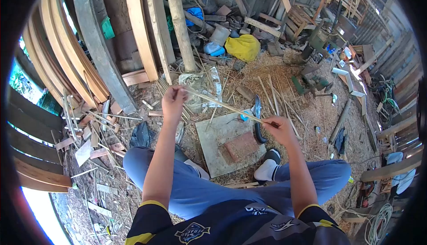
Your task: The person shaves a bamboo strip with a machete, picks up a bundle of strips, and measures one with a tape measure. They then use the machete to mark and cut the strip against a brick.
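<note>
A thin pale wooden strip (222,105) stretches slantwise between my hands above the floor. My left hand (175,99) is closed on its far-left end, and my right hand (280,128) pinches it near the other end. Below lies a grey square board (209,156) bearing a reddish brick (242,146). A knife-like tool with a curved black handle (259,134) and a dark blade (257,106) rests at the board's right edge, close under my right hand. Partly behind the strip is a small light-blue round object (244,115).
My shoes (269,162) flank the board. Sawdust and thin sticks (273,96) cover the ground. Long planks (104,45) lean at the left. A yellow cloth or bag (243,47) lies ahead, a green metal machine (311,82) ahead right. Wood scraps (100,142) pile at left.
</note>
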### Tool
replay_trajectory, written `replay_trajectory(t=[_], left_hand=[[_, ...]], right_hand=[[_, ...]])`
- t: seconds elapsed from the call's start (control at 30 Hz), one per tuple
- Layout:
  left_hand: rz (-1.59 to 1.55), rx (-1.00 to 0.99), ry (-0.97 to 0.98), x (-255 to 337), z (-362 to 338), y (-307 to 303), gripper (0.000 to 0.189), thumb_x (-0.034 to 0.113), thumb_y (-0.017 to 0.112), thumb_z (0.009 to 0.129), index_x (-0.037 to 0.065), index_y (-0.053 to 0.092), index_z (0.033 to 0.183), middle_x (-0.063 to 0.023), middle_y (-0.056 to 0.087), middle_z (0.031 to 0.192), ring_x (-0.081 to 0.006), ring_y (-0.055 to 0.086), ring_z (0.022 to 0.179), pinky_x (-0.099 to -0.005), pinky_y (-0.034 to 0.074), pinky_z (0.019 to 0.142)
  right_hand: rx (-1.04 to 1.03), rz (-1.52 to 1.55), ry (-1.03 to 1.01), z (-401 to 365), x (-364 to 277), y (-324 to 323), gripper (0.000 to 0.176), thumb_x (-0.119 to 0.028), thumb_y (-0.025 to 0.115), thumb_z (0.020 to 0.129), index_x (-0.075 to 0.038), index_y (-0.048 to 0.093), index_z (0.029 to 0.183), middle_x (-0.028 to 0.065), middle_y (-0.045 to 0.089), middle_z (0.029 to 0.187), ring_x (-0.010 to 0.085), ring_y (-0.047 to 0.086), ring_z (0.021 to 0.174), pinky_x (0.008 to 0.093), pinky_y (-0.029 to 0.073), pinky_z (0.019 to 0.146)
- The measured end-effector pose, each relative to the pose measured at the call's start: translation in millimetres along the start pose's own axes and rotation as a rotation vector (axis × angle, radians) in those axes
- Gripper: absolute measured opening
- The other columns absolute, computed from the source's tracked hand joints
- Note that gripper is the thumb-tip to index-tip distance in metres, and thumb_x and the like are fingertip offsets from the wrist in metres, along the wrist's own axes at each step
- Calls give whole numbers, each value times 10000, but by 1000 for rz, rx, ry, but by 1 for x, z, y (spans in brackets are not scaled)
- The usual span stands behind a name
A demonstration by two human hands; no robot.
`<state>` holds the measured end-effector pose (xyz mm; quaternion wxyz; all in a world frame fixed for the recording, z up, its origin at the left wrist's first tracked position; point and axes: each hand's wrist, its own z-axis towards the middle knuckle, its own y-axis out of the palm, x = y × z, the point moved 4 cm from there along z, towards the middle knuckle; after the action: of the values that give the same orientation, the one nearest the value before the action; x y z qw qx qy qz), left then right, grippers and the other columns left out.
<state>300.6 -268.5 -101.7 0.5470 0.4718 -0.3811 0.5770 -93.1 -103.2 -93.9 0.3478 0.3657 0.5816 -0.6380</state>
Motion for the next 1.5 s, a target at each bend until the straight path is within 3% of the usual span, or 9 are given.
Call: replay_trajectory(t=[0.1,0.33,0.53,0.73,0.83,1.03,1.23,1.33,1.5], left_hand=[[760,126,577,64,-22,18,274,3,647,902,-20,613,1173,-225,679,1087,-449,641,1081,-496,500,954],[675,-584,737,42,-72,81,204,82,629,917,31,649,1113,-174,669,1071,-392,624,1052,-498,496,941],[803,-932,608,30,-107,112,188,173,617,967,37,645,1094,-135,661,992,-349,640,1017,-478,502,859],[842,-999,518,23,-123,121,160,208,561,1003,52,591,993,-151,643,852,-382,669,831,-509,525,721],[812,-1034,523,18,-128,119,175,226,537,1021,59,558,973,-158,639,807,-403,670,753,-529,522,661],[896,-1103,451,4,-136,125,183,251,540,1030,69,543,1004,-163,660,797,-410,681,763,-529,528,657],[953,-1069,503,-16,-144,128,199,249,539,1020,53,574,1022,-171,701,804,-397,704,754,-525,557,669],[984,-1082,463,-45,-146,122,194,265,531,1030,73,553,1018,-174,685,803,-429,681,752,-549,532,656],[1144,-1156,318,-101,-139,110,244,283,509,1020,53,589,1032,-206,718,853,-434,707,795,-560,556,705]], right_hand=[[5,-142,-35,2,-19,0,186,-75,787,893,-32,790,1074,103,757,951,163,691,789,302,539,706],[-139,-228,-100,7,-34,17,153,-68,758,900,-29,783,1046,129,756,974,250,731,845,347,577,748],[-171,-232,-111,2,-36,26,175,-80,767,886,-48,787,1056,120,765,993,247,735,833,340,580,762],[-227,-248,-175,5,-23,36,177,-143,771,884,-91,793,1051,80,768,1017,245,728,851,345,574,767],[-264,-252,-202,1,-28,36,171,-57,775,880,-22,782,1047,105,750,957,217,697,815,339,549,734],[-318,-213,-238,-2,-18,34,170,-82,775,882,-21,772,1041,108,735,929,232,676,792,357,528,725],[-375,-350,-180,-2,-11,31,261,-197,780,868,-112,776,1114,124,755,1090,340,714,966,421,556,850],[-164,-352,-371,6,9,22,294,-215,781,872,-106,763,1144,136,751,1107,346,708,1001,417,555,872],[264,-224,-141,16,47,-22,267,-171,721,924,-48,739,1161,144,751,1038,278,717,967,376,545,858]])
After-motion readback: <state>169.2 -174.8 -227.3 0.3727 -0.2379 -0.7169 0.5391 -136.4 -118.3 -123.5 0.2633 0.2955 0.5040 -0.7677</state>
